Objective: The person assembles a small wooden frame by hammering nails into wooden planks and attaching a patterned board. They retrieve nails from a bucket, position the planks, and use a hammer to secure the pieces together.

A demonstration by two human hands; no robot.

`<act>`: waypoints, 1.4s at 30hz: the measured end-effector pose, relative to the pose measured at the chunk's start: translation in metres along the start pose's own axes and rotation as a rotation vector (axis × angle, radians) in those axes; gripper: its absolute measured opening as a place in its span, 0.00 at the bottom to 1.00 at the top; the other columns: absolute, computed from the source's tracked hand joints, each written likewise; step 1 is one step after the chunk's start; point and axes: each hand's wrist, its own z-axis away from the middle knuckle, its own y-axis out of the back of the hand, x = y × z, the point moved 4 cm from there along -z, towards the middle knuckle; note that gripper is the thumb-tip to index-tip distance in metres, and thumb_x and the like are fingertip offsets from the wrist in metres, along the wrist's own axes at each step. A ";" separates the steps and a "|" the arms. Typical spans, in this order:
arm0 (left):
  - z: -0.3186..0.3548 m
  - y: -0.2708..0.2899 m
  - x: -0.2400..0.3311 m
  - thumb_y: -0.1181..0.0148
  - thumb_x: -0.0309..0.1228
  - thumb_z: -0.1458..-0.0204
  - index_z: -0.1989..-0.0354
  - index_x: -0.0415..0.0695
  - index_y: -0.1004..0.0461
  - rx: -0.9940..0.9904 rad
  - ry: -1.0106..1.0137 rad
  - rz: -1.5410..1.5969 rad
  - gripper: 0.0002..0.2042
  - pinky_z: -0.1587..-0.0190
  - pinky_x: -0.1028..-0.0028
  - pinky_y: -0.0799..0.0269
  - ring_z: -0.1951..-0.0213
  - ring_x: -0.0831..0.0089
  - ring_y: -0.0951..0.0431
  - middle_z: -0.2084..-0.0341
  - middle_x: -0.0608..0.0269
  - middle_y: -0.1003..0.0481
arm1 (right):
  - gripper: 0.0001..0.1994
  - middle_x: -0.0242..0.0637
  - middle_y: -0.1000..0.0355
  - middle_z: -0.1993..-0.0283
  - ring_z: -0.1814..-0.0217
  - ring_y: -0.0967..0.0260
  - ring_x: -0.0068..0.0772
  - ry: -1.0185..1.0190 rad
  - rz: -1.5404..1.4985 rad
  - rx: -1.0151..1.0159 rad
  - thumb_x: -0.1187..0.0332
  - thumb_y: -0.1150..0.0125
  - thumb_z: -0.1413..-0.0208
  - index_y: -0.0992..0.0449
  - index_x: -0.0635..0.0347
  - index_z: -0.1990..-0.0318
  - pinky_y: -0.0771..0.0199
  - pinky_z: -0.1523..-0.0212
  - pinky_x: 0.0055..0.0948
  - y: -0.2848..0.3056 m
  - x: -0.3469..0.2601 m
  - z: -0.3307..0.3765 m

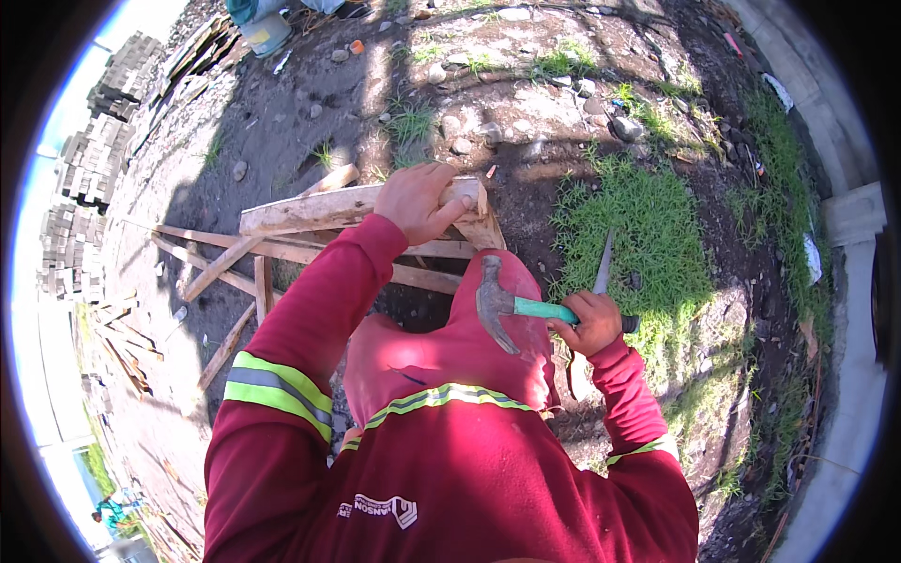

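Note:
A wooden beam (pixel 310 212) lies raised across a wooden frame in front of me, its end near my legs. My left hand (pixel 415 202) is wrapped over the top of the beam close to that end, thumb toward the end face. In my right hand (pixel 596 324) is a claw hammer (pixel 537 308), gripped by its green handle. The metal head hangs over my right thigh, apart from the beam. A narrow pointed blade (pixel 605 261) sticks out beyond my right hand over the grass; its lower end is hidden, so I cannot tell whether the hand also holds it.
Crossed boards (pixel 225 267) brace the frame at left. Stones (pixel 462 145) dot the dirt ahead, and a grass patch (pixel 633 230) grows at right. A concrete edge (pixel 859 319) runs along the far right. Stacked blocks (pixel 89 169) and a bucket (pixel 266 33) stand farther off.

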 end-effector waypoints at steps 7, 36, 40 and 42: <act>-0.006 -0.005 -0.003 0.53 0.42 0.42 0.66 0.40 0.28 0.022 0.085 -0.043 0.16 0.62 0.56 0.32 0.65 0.50 0.26 0.73 0.50 0.27 | 0.18 0.31 0.34 0.74 0.70 0.31 0.36 0.202 0.266 -0.119 0.47 0.36 0.54 0.28 0.50 0.70 0.37 0.68 0.37 0.002 -0.016 -0.059; 0.014 -0.011 0.007 0.27 0.50 0.67 0.56 0.41 0.32 -0.051 0.090 -0.284 0.33 0.56 0.59 0.30 0.59 0.51 0.25 0.63 0.52 0.28 | 0.11 0.29 0.40 0.82 0.88 0.42 0.20 -0.835 -1.309 -0.201 0.60 0.54 0.33 0.36 0.57 0.65 0.42 0.86 0.24 -0.069 -0.014 -0.021; 0.012 -0.011 0.007 0.27 0.49 0.67 0.57 0.41 0.32 -0.050 0.074 -0.272 0.32 0.56 0.59 0.30 0.59 0.52 0.26 0.64 0.52 0.28 | 0.11 0.28 0.40 0.83 0.87 0.42 0.20 -0.807 -1.282 -0.228 0.61 0.53 0.34 0.36 0.57 0.66 0.43 0.86 0.24 -0.069 -0.010 -0.018; 0.011 -0.009 0.008 0.28 0.49 0.66 0.57 0.41 0.32 -0.044 0.069 -0.264 0.32 0.56 0.59 0.30 0.59 0.52 0.26 0.64 0.53 0.28 | 0.10 0.28 0.38 0.82 0.87 0.41 0.20 -0.811 -1.223 -0.172 0.61 0.50 0.35 0.33 0.58 0.64 0.42 0.85 0.24 -0.065 -0.008 -0.018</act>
